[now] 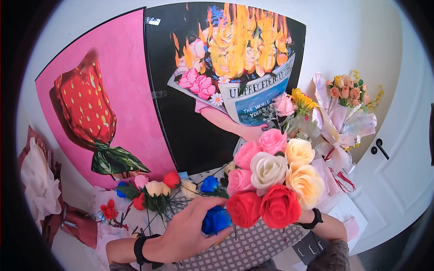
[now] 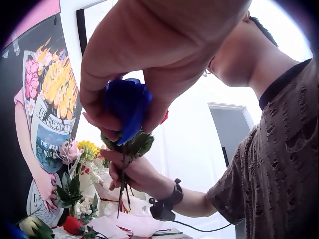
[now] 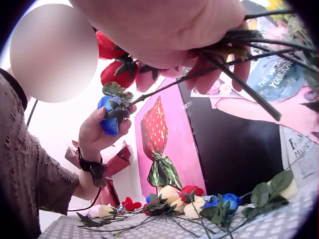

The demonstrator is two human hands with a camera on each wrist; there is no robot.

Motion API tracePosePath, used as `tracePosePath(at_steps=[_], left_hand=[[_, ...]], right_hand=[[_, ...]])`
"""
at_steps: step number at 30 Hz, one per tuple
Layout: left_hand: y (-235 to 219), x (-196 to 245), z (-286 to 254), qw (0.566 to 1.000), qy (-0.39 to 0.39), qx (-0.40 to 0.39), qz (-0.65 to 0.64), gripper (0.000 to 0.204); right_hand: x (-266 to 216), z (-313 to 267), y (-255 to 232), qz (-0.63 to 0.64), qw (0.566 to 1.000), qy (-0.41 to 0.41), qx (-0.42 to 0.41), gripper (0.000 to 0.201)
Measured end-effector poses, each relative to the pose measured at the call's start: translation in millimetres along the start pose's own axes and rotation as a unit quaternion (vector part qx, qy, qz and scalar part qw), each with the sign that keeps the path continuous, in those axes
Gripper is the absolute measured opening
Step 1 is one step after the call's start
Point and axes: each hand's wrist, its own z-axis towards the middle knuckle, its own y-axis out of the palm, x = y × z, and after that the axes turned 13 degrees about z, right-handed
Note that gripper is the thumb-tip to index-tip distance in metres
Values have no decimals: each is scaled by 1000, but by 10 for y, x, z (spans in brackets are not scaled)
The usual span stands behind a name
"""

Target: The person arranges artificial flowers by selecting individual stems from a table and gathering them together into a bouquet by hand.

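In the head view a blue rose [image 1: 216,220] sits between the thumb and fingers of my left hand [image 1: 190,232], beside a round bunch of roses [image 1: 268,170] in pink, white, cream and red. Most of my right hand [image 1: 304,217] is hidden under the bunch. The right wrist view shows my right hand [image 3: 174,30] gripping the crossed green stems [image 3: 239,74]. There my left hand [image 3: 97,132] pinches the blue rose [image 3: 110,124], whose stem runs toward the other stems. From the left wrist, the blue rose [image 2: 128,107] hangs head up in my left fingers.
Loose roses [image 1: 158,189] in red, cream, pink and blue lie on the patterned tabletop [image 1: 257,244] at the left and back. Wrapped bouquets [image 1: 346,113] stand at the back right, and a wrapped bundle [image 1: 40,189] at the far left. A white door [image 1: 402,180] is at right.
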Motion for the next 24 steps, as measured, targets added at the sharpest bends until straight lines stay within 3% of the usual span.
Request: tracePosePath(at_steps=[2, 4, 8, 10, 11, 12, 14, 16, 18, 22, 24], left_hand=[[74, 29, -53, 999, -43, -25, -9, 58], [240, 37, -92, 993, 3, 115, -21, 62], [244, 223, -182, 994, 10, 75, -78, 61], [314, 177, -173, 989, 109, 93, -37, 63], [253, 177, -139, 977, 153, 117, 90, 51], [260, 160, -125, 978, 151, 117, 89, 51], [298, 132, -92, 947, 232, 169, 146, 47], [90, 312, -24, 960, 194, 140, 144, 51], [157, 259, 3, 924, 192, 215, 253, 46], [133, 234, 120, 937, 164, 178, 253, 60], [164, 192, 147, 937, 97, 223, 250, 43]], right_hand=[[28, 2, 10, 3, 1000, -5, 2, 19], [47, 11, 25, 5, 1000, -12, 4, 20], [61, 37, 41, 5, 1000, -25, 7, 21], [72, 38, 47, 4, 1000, -30, 8, 21], [76, 41, 49, 3, 999, -32, 8, 21], [80, 44, 51, 3, 999, -35, 9, 21], [85, 53, 52, 0, 999, -39, 7, 22], [91, 67, 61, -1, 999, -44, 6, 22], [94, 75, 62, -3, 999, -49, 4, 22], [81, 62, 53, -8, 998, -61, 4, 23], [74, 60, 45, -11, 998, -68, 5, 24]])
